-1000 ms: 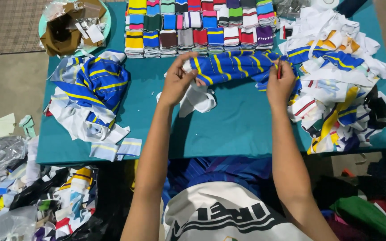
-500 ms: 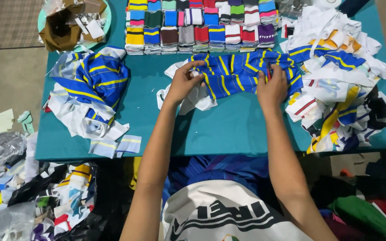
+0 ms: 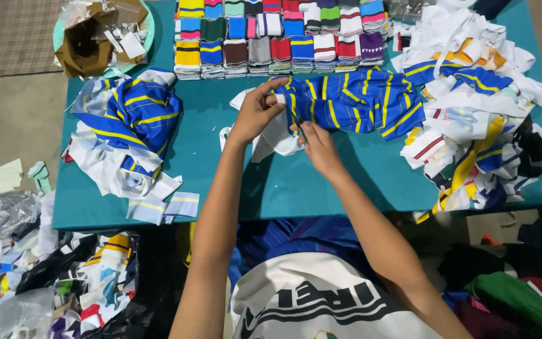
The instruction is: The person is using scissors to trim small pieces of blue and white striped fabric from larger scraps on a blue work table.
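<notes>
Teal cloth covers the table [image 3: 321, 188], which fills most of the head view, and bare concrete floor [image 3: 20, 113] shows at the upper left with a woven mat [image 3: 7, 31] beyond it. Along the table's far edge stand rows of folded striped pieces [image 3: 277, 34] in many colours. At the far left corner a round pale-green tray [image 3: 148, 25] carries a torn brown paper bag [image 3: 89, 44]. A heap of blue, yellow and white fabric [image 3: 127, 125] lies on the left part of the table, and a larger mixed heap of scraps [image 3: 478, 107] crowds the right end and spills over the near edge.

The blue cloth with yellow stripes [image 3: 359, 103] lies spread across the table's middle, between the two heaps. The left hand [image 3: 255, 113] pinches its left end, fingers closed on the fabric, over a white piece [image 3: 277, 135]. The right hand [image 3: 318, 144] sits just beside it, its grip closed on the same end; whether it also holds a small tool I cannot tell.

Open teal surface remains along the near edge in front of the hands. Beside the table's left edge, scraps and plastic bags [image 3: 7, 220] litter the floor.
</notes>
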